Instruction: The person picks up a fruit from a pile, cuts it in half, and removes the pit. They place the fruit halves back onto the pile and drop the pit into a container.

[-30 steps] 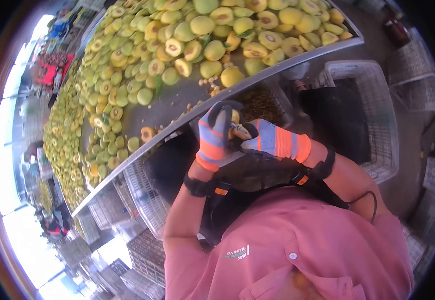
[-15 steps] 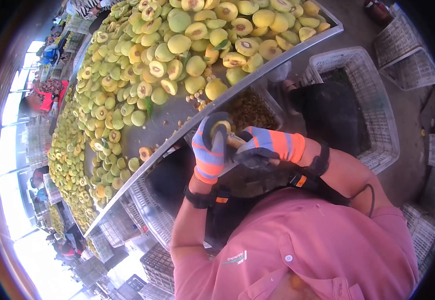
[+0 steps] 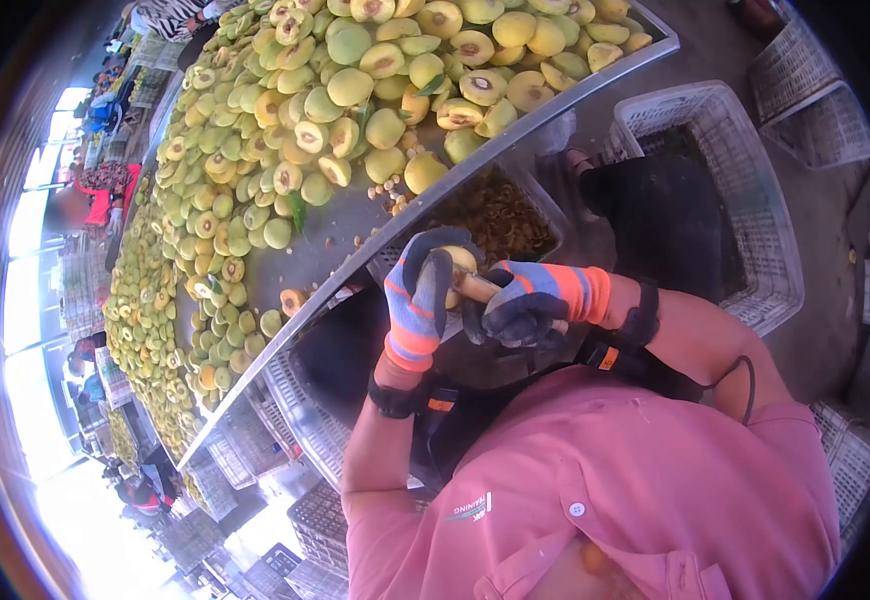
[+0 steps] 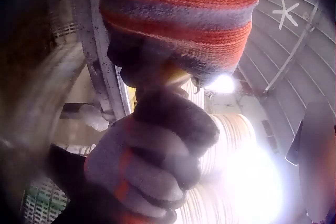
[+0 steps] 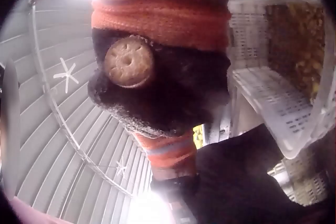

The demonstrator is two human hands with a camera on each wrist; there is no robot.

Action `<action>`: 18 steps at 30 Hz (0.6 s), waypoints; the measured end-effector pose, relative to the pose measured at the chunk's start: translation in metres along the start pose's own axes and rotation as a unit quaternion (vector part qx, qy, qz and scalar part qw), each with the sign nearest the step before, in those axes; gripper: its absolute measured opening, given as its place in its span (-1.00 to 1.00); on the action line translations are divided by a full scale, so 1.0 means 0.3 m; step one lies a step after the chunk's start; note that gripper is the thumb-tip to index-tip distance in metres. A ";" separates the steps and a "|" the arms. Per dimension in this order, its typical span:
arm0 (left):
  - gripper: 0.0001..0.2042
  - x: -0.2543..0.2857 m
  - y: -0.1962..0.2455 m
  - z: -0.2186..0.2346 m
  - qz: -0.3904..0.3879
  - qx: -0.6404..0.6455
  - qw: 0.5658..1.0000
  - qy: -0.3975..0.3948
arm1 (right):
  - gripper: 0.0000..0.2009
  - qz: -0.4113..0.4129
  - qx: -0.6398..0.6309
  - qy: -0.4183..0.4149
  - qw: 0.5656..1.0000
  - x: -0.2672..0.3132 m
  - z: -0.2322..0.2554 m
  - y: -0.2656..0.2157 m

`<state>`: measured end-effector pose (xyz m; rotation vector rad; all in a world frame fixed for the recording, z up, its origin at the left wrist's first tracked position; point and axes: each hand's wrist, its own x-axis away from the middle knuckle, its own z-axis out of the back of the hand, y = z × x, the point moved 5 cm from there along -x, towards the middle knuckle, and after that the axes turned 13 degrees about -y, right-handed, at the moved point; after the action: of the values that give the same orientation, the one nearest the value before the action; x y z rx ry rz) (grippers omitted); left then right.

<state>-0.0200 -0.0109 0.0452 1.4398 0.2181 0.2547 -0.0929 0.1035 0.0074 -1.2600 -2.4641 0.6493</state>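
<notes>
Both hands wear striped orange and grey-blue gloves with dark palms and meet just in front of the table edge. My left hand [image 3: 420,300] holds a yellow peach half [image 3: 462,260], its fingers curled round it; a sliver of the peach [image 4: 176,74] shows in the left wrist view. My right hand [image 3: 530,300] grips a tool with a tan wooden handle [image 3: 479,288], which points at the fruit. In the right wrist view the round butt of the handle [image 5: 128,62] sticks out of the dark glove. The tool's working end is hidden at the peach.
A metal-edged table [image 3: 335,215] bears a large heap of halved peaches [image 3: 285,130]. Below its edge stands a crate of brown scraps [image 3: 505,215]. White plastic crates [image 3: 770,215] stand at the right, more below left. Other people [image 3: 105,195] are at the far left.
Both hands stay together near the table edge and have shifted slightly. The right hand has turned, so more of the tan handle shows against the peach. The head view has moved a little.
</notes>
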 end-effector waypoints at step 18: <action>-0.62 0.102 0.440 -0.118 -0.200 -0.364 0.879 -0.233 | -0.74 -0.077 0.110 -0.142 0.981 0.085 -0.240 -0.064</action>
<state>-0.0069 0.0465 0.1721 0.6436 0.0089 -0.3322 -0.0881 0.1330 0.0803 -0.9368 -2.5885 1.0901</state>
